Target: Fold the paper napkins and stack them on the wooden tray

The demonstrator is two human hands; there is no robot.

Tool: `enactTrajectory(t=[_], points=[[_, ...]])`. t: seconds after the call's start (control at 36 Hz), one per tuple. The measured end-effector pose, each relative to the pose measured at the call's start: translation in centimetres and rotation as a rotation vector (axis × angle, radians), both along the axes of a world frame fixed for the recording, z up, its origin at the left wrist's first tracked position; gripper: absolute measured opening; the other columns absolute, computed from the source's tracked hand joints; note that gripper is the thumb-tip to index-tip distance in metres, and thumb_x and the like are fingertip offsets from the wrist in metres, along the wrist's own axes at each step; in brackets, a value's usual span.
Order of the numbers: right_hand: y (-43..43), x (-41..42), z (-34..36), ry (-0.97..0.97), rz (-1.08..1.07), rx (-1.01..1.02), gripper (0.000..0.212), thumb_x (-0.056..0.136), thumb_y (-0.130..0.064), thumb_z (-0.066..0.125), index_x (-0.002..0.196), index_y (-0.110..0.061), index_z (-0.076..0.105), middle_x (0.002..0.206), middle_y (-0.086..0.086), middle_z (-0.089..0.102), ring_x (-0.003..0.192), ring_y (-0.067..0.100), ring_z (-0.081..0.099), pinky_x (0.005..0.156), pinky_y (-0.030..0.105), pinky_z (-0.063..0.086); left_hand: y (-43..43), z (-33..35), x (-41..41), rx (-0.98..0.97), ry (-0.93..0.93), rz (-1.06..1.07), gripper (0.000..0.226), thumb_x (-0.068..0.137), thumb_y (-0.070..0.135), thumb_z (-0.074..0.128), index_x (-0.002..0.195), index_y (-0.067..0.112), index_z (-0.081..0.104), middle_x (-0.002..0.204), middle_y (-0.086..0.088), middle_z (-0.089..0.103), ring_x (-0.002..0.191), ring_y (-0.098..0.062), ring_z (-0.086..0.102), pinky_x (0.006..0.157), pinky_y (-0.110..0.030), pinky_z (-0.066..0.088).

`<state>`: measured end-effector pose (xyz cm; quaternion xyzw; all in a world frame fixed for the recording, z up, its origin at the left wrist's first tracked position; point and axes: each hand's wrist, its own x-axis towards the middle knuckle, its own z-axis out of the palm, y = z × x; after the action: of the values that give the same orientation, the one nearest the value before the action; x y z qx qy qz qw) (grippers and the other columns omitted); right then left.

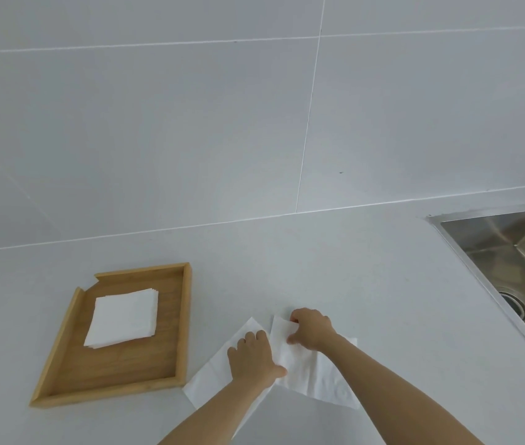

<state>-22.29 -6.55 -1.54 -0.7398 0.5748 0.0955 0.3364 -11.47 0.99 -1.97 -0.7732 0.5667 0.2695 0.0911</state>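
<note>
**Napkin mid-fold beside the tray**

Both hands are working on one white paper napkin [306, 370] lying on the pale counter [367, 268], just right of the wooden tray [62, 345]. The left hand [253, 358] is pressing flat on the sheet, fingers spread, closing on nothing. The right hand [311, 329] is pinching the napkin's far edge in a narrow grip and lifting a flap over. The napkin's left corner is lying very close to the tray's near right corner; whether they are touching is unclear. On the tray, a stack of folded napkins [123, 317] is sitting toward its far left, wood showing around it. Open counter is running behind the hands to the tiled wall [190, 123]. A steel sink [518, 252] is bounding the right side, well apart from the napkin.
</note>
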Motion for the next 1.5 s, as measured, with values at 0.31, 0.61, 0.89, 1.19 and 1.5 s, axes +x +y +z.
enactTrajectory(t=[0.31, 0.61, 0.89, 1.19, 1.5], points=[[-0.7, -3.0, 2.0, -0.427, -0.181, 0.056, 0.038, 0.08, -0.003, 0.058, 0.054, -0.018, 0.035, 0.057, -0.006, 0.034, 0.053, 0.008, 0.03, 0.051, 0.017, 0.023, -1.6, 0.9, 1.0, -0.018, 0.41, 0.156, 0.029, 0.074, 0.034, 0.066, 0.093, 0.013, 0.058, 0.084, 0.002, 0.052, 0.084, -0.019, 0.052, 0.069, -0.026, 0.038], [-0.9, -7.0, 2.6, -0.288, -0.182, -0.048, 0.039, 0.081, 0.0, 0.05, 0.055, -0.028, 0.039, 0.062, -0.009, 0.042, 0.057, 0.006, 0.039, 0.05, 0.014, 0.028, -4.5, 3.4, -0.5, -0.193, 0.338, 0.028, 0.032, 0.08, 0.013, 0.049, 0.055, 0.027, 0.034, 0.064, 0.013, 0.044, 0.078, -0.017, 0.046, 0.075, -0.026, 0.03], [0.1, -9.6, 1.7, -0.166, -0.069, -0.064, 0.04, 0.079, 0.001, 0.052, 0.056, -0.03, 0.039, 0.072, -0.01, 0.045, 0.081, 0.015, 0.046, 0.064, 0.016, 0.035, -3.3, 3.3, -3.1, -0.254, 0.248, -0.267, 0.013, 0.083, 0.012, 0.045, 0.074, 0.022, 0.046, 0.061, 0.012, 0.04, 0.077, -0.013, 0.045, 0.08, -0.026, 0.027], [1.3, -11.4, 2.2, 0.027, 0.172, 0.097, 0.039, 0.081, 0.013, 0.041, 0.109, -0.008, 0.06, 0.128, 0.011, 0.051, 0.12, 0.026, 0.047, 0.099, 0.031, 0.04, -1.9, 3.3, -2.6, 0.117, 0.388, -0.389, 0.031, 0.071, 0.04, 0.072, 0.064, 0.033, 0.042, 0.071, 0.016, 0.047, 0.078, -0.011, 0.048, 0.076, -0.023, 0.032], [0.6, -10.5, 2.3, -0.087, -0.019, -0.006, 0.037, 0.085, -0.007, 0.061, 0.12, -0.009, 0.052, 0.124, 0.012, 0.055, 0.099, 0.021, 0.051, 0.094, 0.031, 0.043, -3.3, 2.3, -2.1, -0.06, 0.261, -0.156, 0.031, 0.087, 0.022, 0.054, 0.116, 0.012, 0.051, 0.123, -0.009, 0.054, 0.113, -0.025, 0.053, 0.093, -0.033, 0.042]])
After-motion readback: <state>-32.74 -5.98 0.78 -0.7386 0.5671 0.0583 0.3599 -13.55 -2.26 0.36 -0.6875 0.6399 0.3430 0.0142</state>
